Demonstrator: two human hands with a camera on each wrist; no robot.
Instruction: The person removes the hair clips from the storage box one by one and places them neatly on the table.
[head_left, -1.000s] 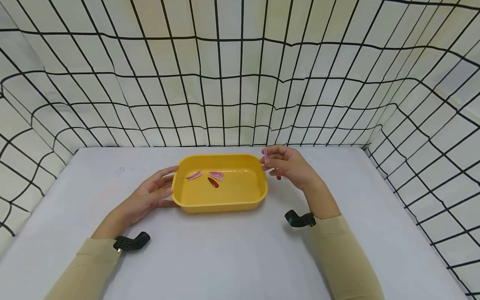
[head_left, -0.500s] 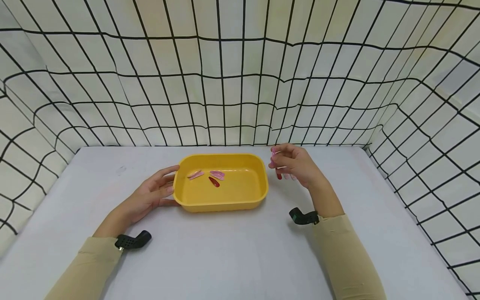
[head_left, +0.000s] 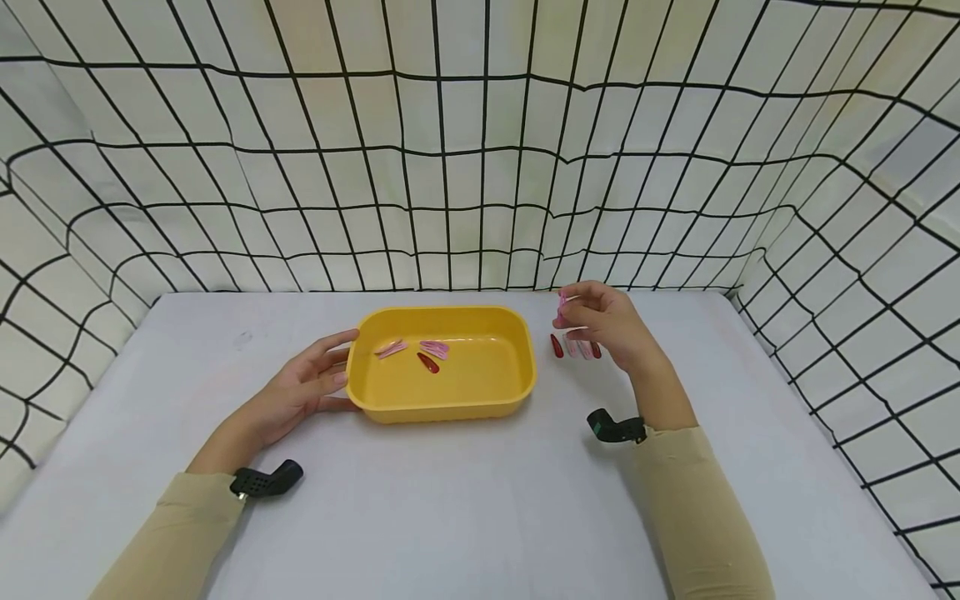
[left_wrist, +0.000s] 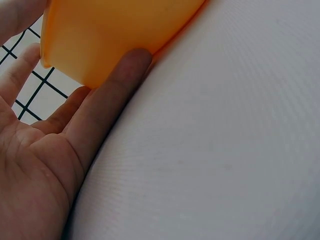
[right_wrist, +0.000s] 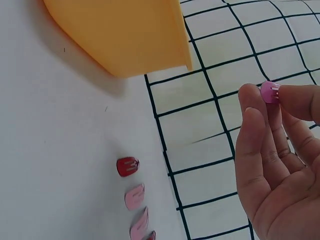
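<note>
Between thumb and fingertips, my right hand (head_left: 603, 321) pinches a pink hair clip (right_wrist: 270, 93), held up above the table to the right of the yellow tray (head_left: 442, 413). Below that hand lies a row of several clips, among them a red hair clip (head_left: 557, 346) and a light pink hair clip (right_wrist: 135, 196). My left hand (head_left: 303, 383) touches the tray's left end with its fingers extended along the wall. Inside the tray, toward its left half, are pink hair clips (head_left: 434, 350) and a dark red hair clip (head_left: 428, 362).
A white-covered table (head_left: 450, 508) carries everything. Black wire grid (head_left: 480, 183) backed with white sheeting stands along its far edge and both sides. Each wrist wears a small black camera (head_left: 617, 427).
My right hand has moved right, away from the tray's right end, with the pink hair clip still pinched. The row of clips beneath it shows more fully. My left hand stays at the tray.
</note>
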